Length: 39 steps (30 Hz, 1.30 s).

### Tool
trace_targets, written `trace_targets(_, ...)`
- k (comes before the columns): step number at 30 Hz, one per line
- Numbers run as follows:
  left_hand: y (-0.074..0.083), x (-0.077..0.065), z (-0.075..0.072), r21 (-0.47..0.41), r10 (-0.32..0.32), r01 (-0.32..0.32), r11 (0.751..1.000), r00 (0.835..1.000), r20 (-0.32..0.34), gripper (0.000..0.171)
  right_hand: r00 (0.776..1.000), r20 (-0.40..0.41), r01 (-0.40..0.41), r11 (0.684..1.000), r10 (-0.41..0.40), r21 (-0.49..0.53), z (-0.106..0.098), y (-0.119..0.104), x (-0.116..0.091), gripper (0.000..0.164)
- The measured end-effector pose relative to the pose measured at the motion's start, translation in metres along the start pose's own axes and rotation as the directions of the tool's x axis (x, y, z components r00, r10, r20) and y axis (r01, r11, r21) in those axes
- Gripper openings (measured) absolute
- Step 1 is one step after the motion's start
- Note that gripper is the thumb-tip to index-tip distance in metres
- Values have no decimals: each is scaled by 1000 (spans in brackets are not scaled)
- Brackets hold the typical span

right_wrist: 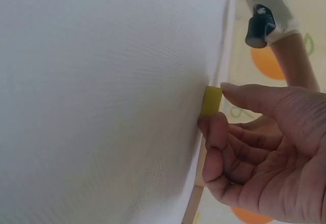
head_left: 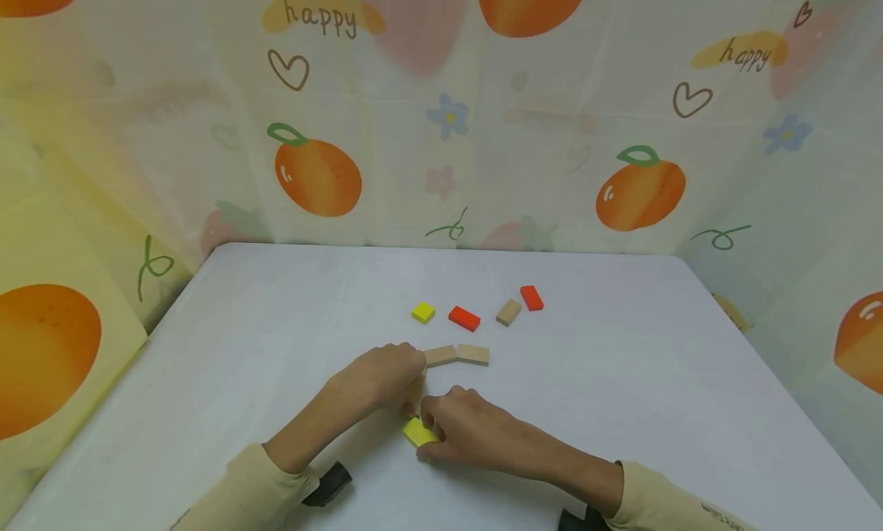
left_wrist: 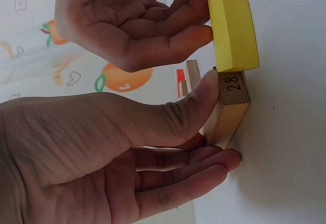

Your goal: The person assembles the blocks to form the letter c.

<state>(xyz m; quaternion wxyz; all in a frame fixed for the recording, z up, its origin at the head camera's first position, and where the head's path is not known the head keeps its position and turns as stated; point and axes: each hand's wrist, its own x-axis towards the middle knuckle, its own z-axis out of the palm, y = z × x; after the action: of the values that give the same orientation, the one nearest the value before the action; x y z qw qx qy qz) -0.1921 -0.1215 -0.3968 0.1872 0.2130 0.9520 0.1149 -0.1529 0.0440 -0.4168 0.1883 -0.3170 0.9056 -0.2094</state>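
Observation:
In the head view my left hand reaches in from the left, its fingers largely covering a plain wooden block. The left wrist view shows that wooden block, marked 28 on its end, held between thumb and fingers. My right hand pinches a yellow block lying low on the table. One end of the yellow block meets the numbered end of the wooden one. Just beyond my left fingers lie two plain wooden blocks, end to end at a slight angle.
Farther back on the white table lie a small yellow block, a red block, a plain wooden block and another red block. A fruit-patterned cloth hangs behind the table and along its sides.

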Motion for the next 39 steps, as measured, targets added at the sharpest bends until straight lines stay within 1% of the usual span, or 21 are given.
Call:
trace_targets(5, 0, 0, 0, 1, 0, 0, 1000, 1000, 7, 11, 1000, 2, -8, 1000, 8, -2, 0, -1, 1, 23)
trace_targets(9, 0, 0, 0, 0, -5, 5, 1000, 1000, 12, 12, 1000, -13, -22, 1000, 21, -1, 2, -1, 0, 25)
trace_targets(16, 0, -1, 0, 13, 7, -7, 1000, 1000, -9, 15, 998, -39, -44, 999, 43, -26, 2, -1, -1, 34)
trace_targets(26, 1, 0, 0, 28, 3, -3, 1000, 1000, -12, 19, 998, -48, -47, 998, 45, -37, 3, -2, 0, 35)
trace_targets(33, 1, -1, 1, 27, 3, -3, 1000, 1000, -9, 17, 998, -48, -41, 998, 39, -51, 2, -3, 0, 34)
trace_targets(39, 2, -2, 1, 16, -5, 5, 1000, 1000, -5, 13, 997, -67, -39, 997, 34, -62, 1, -3, -1, 34)
